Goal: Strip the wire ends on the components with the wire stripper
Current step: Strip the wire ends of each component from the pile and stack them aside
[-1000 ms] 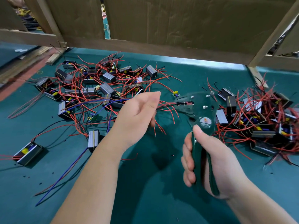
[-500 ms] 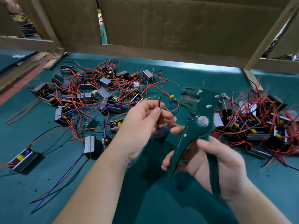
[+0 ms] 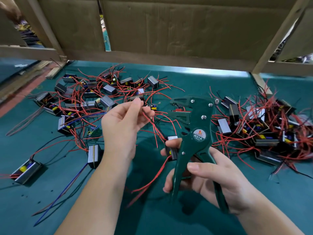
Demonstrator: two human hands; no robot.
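Drawn left from the wire stripper [image 3: 194,131], left hand [image 3: 122,128] fingers [image 3: 137,102] are pinching a wire [image 3: 154,125]; right hand [image 3: 220,182] fingers are clamping its handles and a component [image 3: 171,148].

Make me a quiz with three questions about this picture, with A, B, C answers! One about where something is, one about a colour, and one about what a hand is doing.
1. Where is the wire stripper?
A. in the right hand
B. in a toolbox
C. in a pocket

2. What colour is the wire stripper?
A. bright yellow
B. dark green
C. white

3. What is the left hand doing?
A. lying flat
B. making an empty fist
C. pinching a wire

Answers:
1. A, because the right hand's fingers and thumb wrap the tool's two handles.
2. B, because its head and handles are dark green all over, apart from a round label.
3. C, because the thumb and fingertips are closed together on a thin wire held up above the table.
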